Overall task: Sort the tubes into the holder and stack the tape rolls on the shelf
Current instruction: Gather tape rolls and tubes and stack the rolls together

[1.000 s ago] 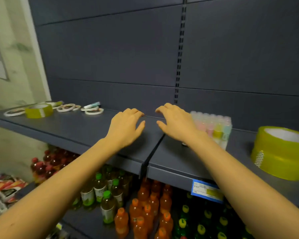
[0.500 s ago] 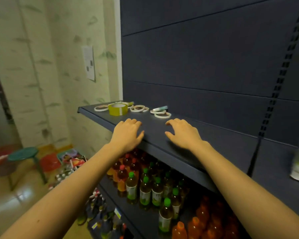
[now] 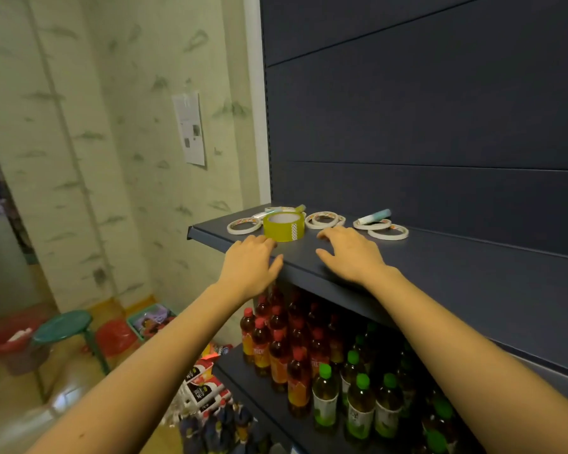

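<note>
A yellow tape roll [image 3: 284, 226] stands at the left end of the dark shelf [image 3: 456, 276]. Several thin white tape rolls lie flat around it: one to its left [image 3: 244, 225], a pair to its right [image 3: 323, 220], two more further right [image 3: 388, 231]. A pale blue-green tube [image 3: 373, 216] lies behind those. Another tube [image 3: 299, 208] peeks out behind the yellow roll. My left hand [image 3: 250, 265] hovers just in front of the yellow roll, fingers relaxed. My right hand [image 3: 350, 253] reaches over the shelf with spread fingers, empty. The tube holder is out of view.
Below the shelf stand rows of bottles with red caps [image 3: 276, 335] and green caps [image 3: 358, 398]. A green stool [image 3: 63, 326], baskets and snack packs [image 3: 204, 385] sit on the floor at the left. A paper sheet [image 3: 189, 127] hangs on the wall.
My view has swung left along the shelf; the tube holder and the big yellow roll at the right have left the frame. Both hands have moved toward the tape rolls at the shelf's left end.
</note>
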